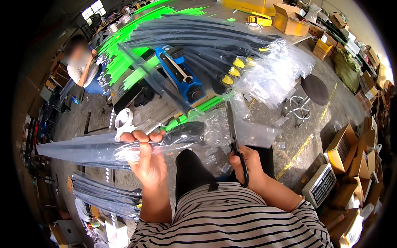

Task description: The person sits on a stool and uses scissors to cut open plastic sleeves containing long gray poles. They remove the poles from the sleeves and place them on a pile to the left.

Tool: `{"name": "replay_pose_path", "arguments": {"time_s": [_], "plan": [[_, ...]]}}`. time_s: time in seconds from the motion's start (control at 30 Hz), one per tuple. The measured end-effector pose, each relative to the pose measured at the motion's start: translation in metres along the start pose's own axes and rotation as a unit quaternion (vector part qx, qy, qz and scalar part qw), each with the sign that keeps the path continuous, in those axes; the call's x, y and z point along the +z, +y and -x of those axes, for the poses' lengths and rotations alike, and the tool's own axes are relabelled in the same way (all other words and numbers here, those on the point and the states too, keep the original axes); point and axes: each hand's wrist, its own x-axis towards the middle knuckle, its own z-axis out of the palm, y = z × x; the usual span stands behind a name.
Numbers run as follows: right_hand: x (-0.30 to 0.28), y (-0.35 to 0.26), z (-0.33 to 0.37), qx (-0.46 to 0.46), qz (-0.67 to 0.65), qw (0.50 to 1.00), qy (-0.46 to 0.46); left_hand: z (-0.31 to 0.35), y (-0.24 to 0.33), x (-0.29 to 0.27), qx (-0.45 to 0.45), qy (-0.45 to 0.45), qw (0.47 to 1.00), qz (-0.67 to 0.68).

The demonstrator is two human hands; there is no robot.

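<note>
From where I stand, the left hand (147,159) has its grip wrapped round a dark, rod-like piece in a clear plastic sleeve (184,134), held crosswise before the striped shirt (231,215). The right hand's (248,165) grip is closed on the black handles of some scissors (233,130), blades pointing away across the sleeve's loose end; I can't tell whether they touch it. Beyond lie a blue device (180,74), bright green strips (113,58) and more bagged dark lengths (182,31). Another person (78,68) sits further off, at left.
</note>
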Motion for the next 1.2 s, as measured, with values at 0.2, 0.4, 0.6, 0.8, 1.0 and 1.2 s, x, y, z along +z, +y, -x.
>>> {"name": "replay_pose_path", "arguments": {"time_s": [0.2,0.4,0.6,0.8,1.0,1.2], "plan": [[0.004,0.045,0.021,0.178,-0.307,0.931,-0.091,-0.007,0.036,-0.055,0.003,0.037,0.999,-0.028],[-0.034,0.173,0.087,0.443,-0.433,0.784,-0.044,-0.008,0.107,-0.205,-0.203,0.262,0.927,-0.175],[-0.005,0.212,0.073,0.362,-0.562,0.716,-0.199,0.128,0.144,-0.382,-0.325,0.424,0.803,-0.264],[-0.012,0.248,0.083,0.560,-0.607,0.562,-0.047,0.186,0.130,-0.454,-0.365,0.521,0.757,-0.146],[0.013,0.204,0.065,0.566,-0.464,0.676,-0.086,0.195,0.166,-0.453,-0.545,0.458,0.434,-0.553],[0.014,0.196,0.065,0.558,-0.514,0.646,-0.087,0.017,0.118,-0.323,-0.176,0.258,0.608,-0.730]]}}
